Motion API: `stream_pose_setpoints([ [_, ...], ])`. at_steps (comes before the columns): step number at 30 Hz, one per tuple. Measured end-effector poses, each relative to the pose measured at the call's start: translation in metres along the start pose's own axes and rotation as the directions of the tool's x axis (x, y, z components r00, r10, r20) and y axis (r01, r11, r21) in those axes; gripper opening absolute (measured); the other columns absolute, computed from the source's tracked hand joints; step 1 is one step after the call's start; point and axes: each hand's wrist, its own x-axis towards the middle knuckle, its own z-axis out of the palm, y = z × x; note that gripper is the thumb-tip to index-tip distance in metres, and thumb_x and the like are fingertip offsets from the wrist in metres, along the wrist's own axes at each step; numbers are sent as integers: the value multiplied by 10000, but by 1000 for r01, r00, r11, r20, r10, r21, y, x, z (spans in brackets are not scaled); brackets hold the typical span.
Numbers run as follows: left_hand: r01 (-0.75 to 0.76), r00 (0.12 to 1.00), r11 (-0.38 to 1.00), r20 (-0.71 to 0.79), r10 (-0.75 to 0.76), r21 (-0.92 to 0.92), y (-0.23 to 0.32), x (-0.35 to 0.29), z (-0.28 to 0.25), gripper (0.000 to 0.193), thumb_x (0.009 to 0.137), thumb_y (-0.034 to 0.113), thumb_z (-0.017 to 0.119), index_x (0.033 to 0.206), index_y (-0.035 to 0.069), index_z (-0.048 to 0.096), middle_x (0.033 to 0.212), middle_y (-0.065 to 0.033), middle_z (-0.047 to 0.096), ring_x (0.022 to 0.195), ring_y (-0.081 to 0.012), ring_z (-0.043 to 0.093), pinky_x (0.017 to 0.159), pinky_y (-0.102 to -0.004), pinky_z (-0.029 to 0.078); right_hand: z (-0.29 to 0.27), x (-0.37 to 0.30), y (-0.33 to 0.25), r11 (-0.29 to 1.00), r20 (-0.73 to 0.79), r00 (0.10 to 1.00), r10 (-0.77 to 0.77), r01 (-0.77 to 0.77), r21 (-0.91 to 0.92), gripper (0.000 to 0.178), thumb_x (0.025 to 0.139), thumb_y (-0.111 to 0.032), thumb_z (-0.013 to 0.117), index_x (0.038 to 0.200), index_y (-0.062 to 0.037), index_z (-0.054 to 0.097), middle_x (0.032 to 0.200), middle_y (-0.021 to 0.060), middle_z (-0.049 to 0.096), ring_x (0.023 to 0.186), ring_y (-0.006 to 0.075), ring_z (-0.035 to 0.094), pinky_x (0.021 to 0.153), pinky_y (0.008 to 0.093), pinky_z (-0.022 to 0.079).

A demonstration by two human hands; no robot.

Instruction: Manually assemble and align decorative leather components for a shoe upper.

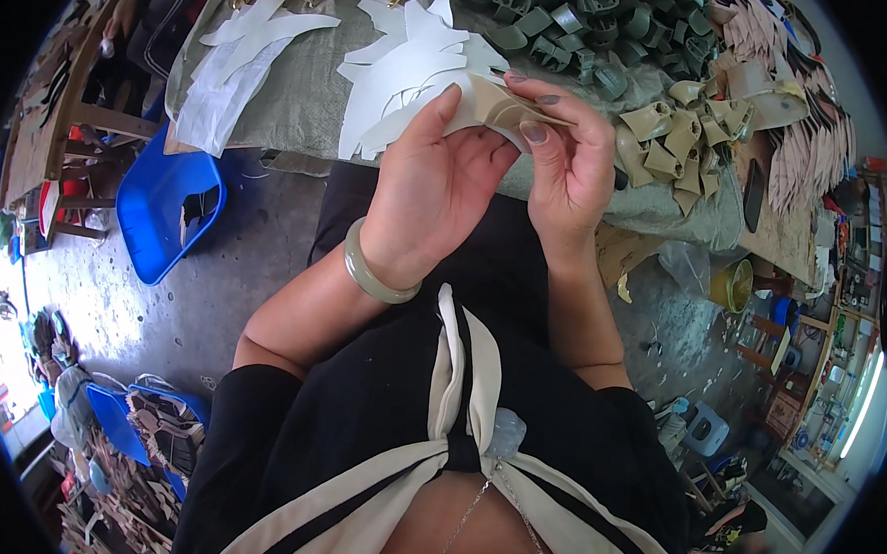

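Note:
A thin, curved beige sheet piece (495, 105) with a pale edge is held up between my hands, over the near edge of the covered table. My right hand (573, 169) pinches its right end between thumb and fingers. From the other side, my left hand (435, 192) cups its left end, palm turned up and thumb raised; its fingertips are partly hidden behind the piece. Just beyond my hands lies a loose heap of white cut sheet pieces (398, 72). To the right of my right hand stand several beige shoe heels (683, 134).
Dark green shoe heels (583, 31) are piled at the back. Further right are stacks of beige flat pieces (813, 150) and a dark phone-like object (754, 197). More white pieces (237, 65) lie at the left. A blue plastic basin (135, 204) stands left of the table.

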Motion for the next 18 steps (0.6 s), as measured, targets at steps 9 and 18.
stream_pose_setpoints([
  [9, 2, 1000, 1000, 26, -1, -9, -1, -1, 0, 376, 977, 252, 323, 1193, -36, 433, 1174, -147, 512, 1109, -228, 485, 1012, -358, 359, -1, -1, 0, 1000, 4, 1000, -10, 10, -27, 202, 881, 8, 545, 1070, 24, 476, 1073, 191, 602, 979, 229, 606, 802, 290, 515],
  [18, 16, 1000, 1000, 17, -16, -18, 0, 0, -1, 371, 976, 259, 328, 1168, -32, 453, 1158, -143, 524, 1107, -220, 486, 1003, -358, 363, -1, -1, 1, 999, 9, 1000, -19, 20, -48, 187, 879, -13, 556, 1045, 18, 476, 1058, 196, 608, 985, 256, 609, 799, 301, 515],
])
